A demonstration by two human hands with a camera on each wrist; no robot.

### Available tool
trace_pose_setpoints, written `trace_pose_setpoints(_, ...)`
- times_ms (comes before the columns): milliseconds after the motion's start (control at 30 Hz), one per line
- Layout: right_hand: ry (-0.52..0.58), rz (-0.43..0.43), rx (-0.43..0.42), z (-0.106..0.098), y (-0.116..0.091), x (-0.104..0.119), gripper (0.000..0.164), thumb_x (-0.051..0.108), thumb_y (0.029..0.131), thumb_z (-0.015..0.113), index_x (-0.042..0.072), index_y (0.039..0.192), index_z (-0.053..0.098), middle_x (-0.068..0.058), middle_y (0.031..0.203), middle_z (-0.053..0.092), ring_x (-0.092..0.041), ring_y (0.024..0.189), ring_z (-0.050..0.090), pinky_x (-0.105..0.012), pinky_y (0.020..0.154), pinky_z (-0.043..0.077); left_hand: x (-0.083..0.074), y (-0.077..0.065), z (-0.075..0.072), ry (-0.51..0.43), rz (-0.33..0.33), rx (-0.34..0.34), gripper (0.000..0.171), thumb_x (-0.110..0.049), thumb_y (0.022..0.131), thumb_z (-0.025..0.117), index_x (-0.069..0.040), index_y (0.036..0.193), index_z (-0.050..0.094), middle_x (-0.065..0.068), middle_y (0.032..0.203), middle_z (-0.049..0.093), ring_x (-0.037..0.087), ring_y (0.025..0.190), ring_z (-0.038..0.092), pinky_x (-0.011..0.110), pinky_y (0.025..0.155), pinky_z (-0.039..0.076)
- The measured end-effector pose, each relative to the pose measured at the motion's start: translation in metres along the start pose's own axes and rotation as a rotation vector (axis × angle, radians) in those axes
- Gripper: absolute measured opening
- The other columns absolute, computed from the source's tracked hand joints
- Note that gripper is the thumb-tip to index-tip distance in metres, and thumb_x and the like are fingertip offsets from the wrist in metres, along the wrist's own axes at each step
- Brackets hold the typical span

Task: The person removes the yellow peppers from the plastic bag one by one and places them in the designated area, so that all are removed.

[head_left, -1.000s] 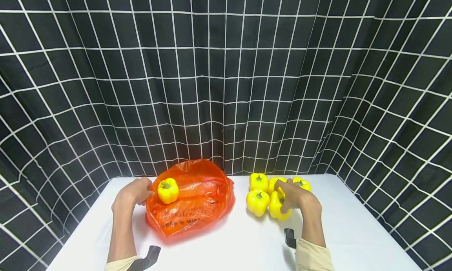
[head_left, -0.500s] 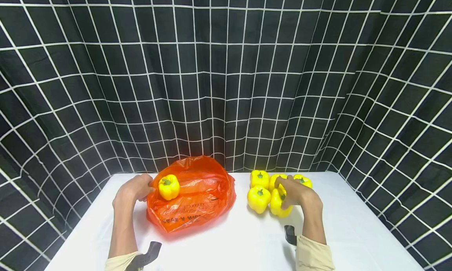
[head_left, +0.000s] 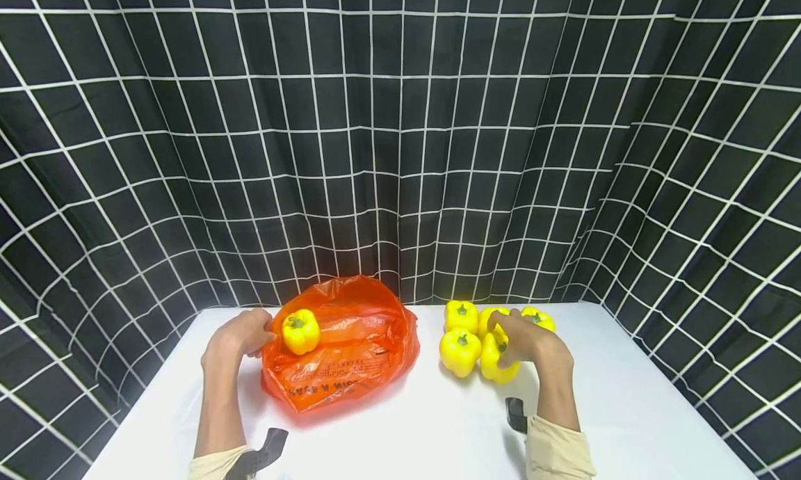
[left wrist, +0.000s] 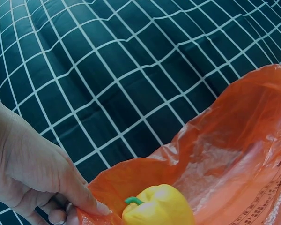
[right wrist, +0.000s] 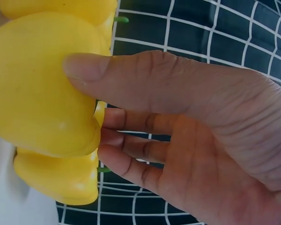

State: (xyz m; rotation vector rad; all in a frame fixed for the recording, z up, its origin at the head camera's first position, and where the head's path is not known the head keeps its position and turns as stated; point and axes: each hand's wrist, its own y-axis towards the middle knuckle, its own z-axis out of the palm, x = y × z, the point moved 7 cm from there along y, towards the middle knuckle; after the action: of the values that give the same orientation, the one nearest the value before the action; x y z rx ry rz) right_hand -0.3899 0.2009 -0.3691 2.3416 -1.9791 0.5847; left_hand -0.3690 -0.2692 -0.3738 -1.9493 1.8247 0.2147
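My left hand (head_left: pixel 243 334) pinches the left rim of an orange-red plastic bag (head_left: pixel 369 348), which lies with its mouth spread wide. Just inside that rim sits one yellow bell pepper (head_left: pixel 301 332); its green stem shows in the left wrist view, close to the thumb. Over on the right, my right hand (head_left: pixel 530 341) grips the front-right yellow bell pepper (head_left: pixel 497 366) of a group. The right wrist view shows the thumb pressed on the side of this pepper (right wrist: pixel 37 84) and the fingertips against its stem end. Both wrists carry dark camera mounts.
Around the held pepper stand several others: one at front left (head_left: pixel 459 353), one behind it (head_left: pixel 462 316), and a far-right pepper (head_left: pixel 539 318). Another is partly hidden by the right hand. A black curtain (head_left: pixel 400 153) with white grid lines encloses the white table (head_left: pixel 432 431).
The head view has shifted slightly, so everything sits a little differently in the frame. Both hands keep their places, the left on the bag's rim and the right on the bell pepper.
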Motion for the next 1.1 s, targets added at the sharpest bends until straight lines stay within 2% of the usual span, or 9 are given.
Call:
trace_pose_setpoints(367,0.007,-0.003,-0.019,-0.004,-0.004,0.001,0.068,0.007,0.072,0.088,0.015,0.134,0.061,-0.029,0.147,0.051,-0.048,0.132,0.048,-0.070,0.099,0.050,-0.001,0.000,-0.001,0.005,0.012,-0.004,0.006,-0.010,0.098,0.068,-0.004,0.097,0.069,0.007,0.073,0.062,0.021,0.070,0.057,0.031,0.065,0.048)
trace_pose_setpoints(500,0.026,-0.006,-0.046,-0.008,-0.007,0.003,0.068,0.011,0.075,0.089,0.016,0.136,0.060,-0.020,0.136,0.056,-0.039,0.122,0.053,-0.065,0.096,0.053,0.001,-0.002,-0.001,-0.024,-0.006,-0.005,0.009,-0.012,0.098,0.068,-0.004,0.094,0.066,0.008,0.073,0.061,0.022,0.070,0.056,0.031,0.064,0.047)
trace_pose_setpoints(600,0.039,-0.020,-0.073,-0.012,-0.010,0.008,0.065,0.012,0.078,0.088,0.016,0.137,0.060,-0.020,0.136,0.056,-0.039,0.122,0.053,-0.065,0.096,0.053,0.000,-0.001,-0.001,-0.027,0.001,-0.017,0.013,-0.015,0.098,0.069,-0.004,0.092,0.065,0.007,0.071,0.060,0.021,0.068,0.056,0.031,0.063,0.047)
trace_pose_setpoints(800,0.036,-0.092,-0.086,-0.015,-0.016,0.033,0.060,0.014,0.082,0.086,0.013,0.136,0.060,-0.026,0.144,0.052,-0.045,0.129,0.051,-0.069,0.101,0.049,0.002,-0.001,0.000,-0.016,0.009,-0.018,0.019,-0.020,0.099,0.069,-0.004,0.090,0.065,0.005,0.067,0.057,0.020,0.064,0.054,0.031,0.062,0.045)
trace_pose_setpoints(933,0.037,-0.142,-0.077,-0.017,-0.015,0.055,0.059,0.015,0.084,0.085,0.013,0.136,0.060,-0.021,0.137,0.058,-0.037,0.122,0.056,-0.065,0.101,0.052,0.001,-0.001,-0.001,-0.010,0.019,-0.018,0.019,-0.020,0.099,0.069,-0.003,0.091,0.065,0.005,0.067,0.059,0.020,0.064,0.054,0.031,0.062,0.046)
trace_pose_setpoints(1100,0.067,-0.248,-0.048,-0.019,-0.007,0.093,0.048,0.016,0.089,0.082,0.015,0.133,0.061,-0.013,0.127,0.066,-0.028,0.111,0.063,-0.052,0.098,0.057,0.000,0.000,-0.003,-0.021,0.036,-0.032,0.016,-0.017,0.099,0.068,-0.004,0.090,0.065,0.005,0.066,0.058,0.020,0.063,0.054,0.030,0.061,0.045)
